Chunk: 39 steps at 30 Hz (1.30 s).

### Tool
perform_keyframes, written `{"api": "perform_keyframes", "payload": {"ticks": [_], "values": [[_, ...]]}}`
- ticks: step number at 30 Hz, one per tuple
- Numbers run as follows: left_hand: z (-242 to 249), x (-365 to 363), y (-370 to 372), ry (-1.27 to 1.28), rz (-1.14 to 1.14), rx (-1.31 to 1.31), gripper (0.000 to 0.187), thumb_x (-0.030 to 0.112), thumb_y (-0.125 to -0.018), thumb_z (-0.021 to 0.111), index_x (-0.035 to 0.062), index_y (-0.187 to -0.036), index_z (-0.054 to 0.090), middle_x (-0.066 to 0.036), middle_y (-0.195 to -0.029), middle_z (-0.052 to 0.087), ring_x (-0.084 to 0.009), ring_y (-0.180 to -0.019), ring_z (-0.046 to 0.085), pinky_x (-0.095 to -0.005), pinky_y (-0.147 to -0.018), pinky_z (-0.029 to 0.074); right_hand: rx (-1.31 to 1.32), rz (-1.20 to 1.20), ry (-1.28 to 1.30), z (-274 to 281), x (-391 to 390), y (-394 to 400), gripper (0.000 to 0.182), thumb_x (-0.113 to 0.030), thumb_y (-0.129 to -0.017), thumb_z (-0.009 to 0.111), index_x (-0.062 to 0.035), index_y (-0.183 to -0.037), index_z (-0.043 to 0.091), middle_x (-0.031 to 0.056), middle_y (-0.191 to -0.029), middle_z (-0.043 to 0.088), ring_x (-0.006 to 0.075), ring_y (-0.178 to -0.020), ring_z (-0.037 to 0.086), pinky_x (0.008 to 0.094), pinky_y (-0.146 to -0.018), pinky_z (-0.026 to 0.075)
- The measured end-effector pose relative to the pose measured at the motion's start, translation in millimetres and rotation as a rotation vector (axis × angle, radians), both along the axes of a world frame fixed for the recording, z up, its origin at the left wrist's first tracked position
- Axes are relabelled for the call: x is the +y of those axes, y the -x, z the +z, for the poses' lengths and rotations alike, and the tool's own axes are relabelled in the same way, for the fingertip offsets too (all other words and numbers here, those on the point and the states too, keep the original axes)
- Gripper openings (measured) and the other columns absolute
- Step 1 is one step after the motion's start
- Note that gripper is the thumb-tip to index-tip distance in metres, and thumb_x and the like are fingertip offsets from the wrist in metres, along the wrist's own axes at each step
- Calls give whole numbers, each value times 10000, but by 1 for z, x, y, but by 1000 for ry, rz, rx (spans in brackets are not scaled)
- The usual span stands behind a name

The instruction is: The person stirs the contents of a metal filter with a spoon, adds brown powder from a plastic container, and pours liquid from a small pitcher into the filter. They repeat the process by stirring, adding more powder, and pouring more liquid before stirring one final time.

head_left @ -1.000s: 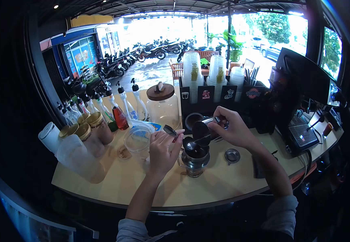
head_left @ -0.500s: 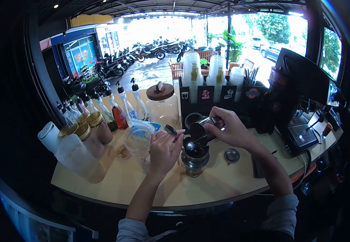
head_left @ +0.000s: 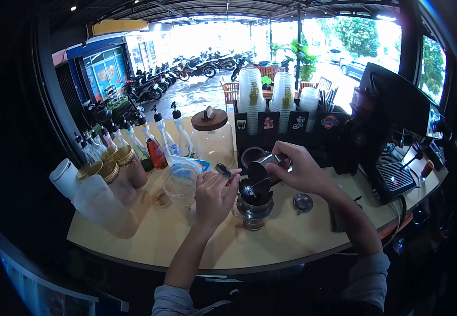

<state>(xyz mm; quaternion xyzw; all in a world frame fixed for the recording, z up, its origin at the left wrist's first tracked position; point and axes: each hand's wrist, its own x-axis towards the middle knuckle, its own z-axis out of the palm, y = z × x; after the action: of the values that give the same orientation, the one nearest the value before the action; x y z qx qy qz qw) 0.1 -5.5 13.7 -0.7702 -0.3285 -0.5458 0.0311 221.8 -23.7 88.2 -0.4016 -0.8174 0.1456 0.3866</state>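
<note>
My right hand grips a small metal cup, tilted so its dark mouth faces down and left. Directly beneath it is a metal coffee dripper with dark contents, standing on a small glass. My left hand is closed on a slim spoon-like utensil with a dark oval end; its other end is hard to make out. A shiny spot shows at the dripper's top, below the cup's mouth. Right of the dripper, a round metal dripper lid lies on the counter.
Clear plastic tub, gold-lidded jars and syrup pump bottles crowd the left. Behind are a wooden-lidded glass jar and stacked plastic cups in a black holder. An espresso machine stands at right.
The metal cup in my right hand has tipped slightly further over the dripper, and the shiny spot at the dripper's top looks smaller. My left hand stays almost in place.
</note>
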Motion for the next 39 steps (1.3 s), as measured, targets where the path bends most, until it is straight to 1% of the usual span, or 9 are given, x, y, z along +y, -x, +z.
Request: {"api": "perform_keyframes", "payload": {"ticks": [4,6,13,15,23,30,32,37,39], "values": [[3,-3,1,14,0,2,132,146,-874,644,84,-967,714,-35,-711,645,-192,-690,601,-346,-779,398,-4,-11,-9,0,-1,-2,260,-89,-859,677,42,-850,452,129,-762,549,199,-663,676,302,-561,525],[5,-4,1,-7,-19,-3,164,127,-889,609,56,-997,711,-51,-704,637,-198,-690,578,-342,-752,395,-7,-18,-13,0,-1,-3,262,-91,-858,678,42,-852,453,128,-761,548,200,-663,677,304,-560,525],[8,-6,2,-8,2,13,140,145,-879,638,85,-982,711,-28,-717,642,-187,-695,591,-346,-791,396,-14,-46,-76,1,1,-9,257,-88,-857,678,37,-856,453,128,-760,553,189,-651,665,303,-556,519],[10,-8,3,-32,6,33,180,130,-888,603,50,-1013,705,-69,-755,652,-213,-722,582,-348,-770,402,-13,-47,-96,2,2,-10,258,-87,-856,679,37,-856,453,128,-757,552,186,-644,660,303,-555,516],[17,-13,7,-51,34,37,184,121,-888,593,47,-1015,704,-80,-771,656,-220,-733,587,-351,-791,399,17,-37,-64,5,-1,-10,233,-62,-870,654,34,-851,443,112,-746,568,179,-712,694,280,-552,514],[17,-14,7,-61,44,40,180,116,-885,597,55,-1017,703,-77,-774,656,-218,-726,588,-350,-788,393,8,-20,-91,7,0,-3,236,-65,-867,657,33,-857,442,112,-751,564,178,-695,688,285,-556,518],[16,-14,8,-59,47,42,177,116,-884,600,55,-1015,703,-76,-774,657,-218,-722,589,-350,-784,392,96,-16,-68,4,3,-1,261,-115,-844,700,-22,-812,458,29,-655,432,101,-575,405,273,-512,346],[15,-14,9,-60,52,43,170,117,-882,608,55,-1011,700,-77,-776,659,-219,-715,595,-349,-773,392,79,-23,-102,1,6,2,265,-116,-838,703,-21,-814,457,38,-655,431,110,-573,407,276,-514,348],[15,-14,9,-87,79,51,145,119,-857,659,86,-992,701,-27,-750,657,-177,-721,595,-344,-787,399,52,-37,-135,0,7,2,267,-118,-836,704,-21,-813,457,41,-655,429,113,-572,406,279,-514,347]]}}
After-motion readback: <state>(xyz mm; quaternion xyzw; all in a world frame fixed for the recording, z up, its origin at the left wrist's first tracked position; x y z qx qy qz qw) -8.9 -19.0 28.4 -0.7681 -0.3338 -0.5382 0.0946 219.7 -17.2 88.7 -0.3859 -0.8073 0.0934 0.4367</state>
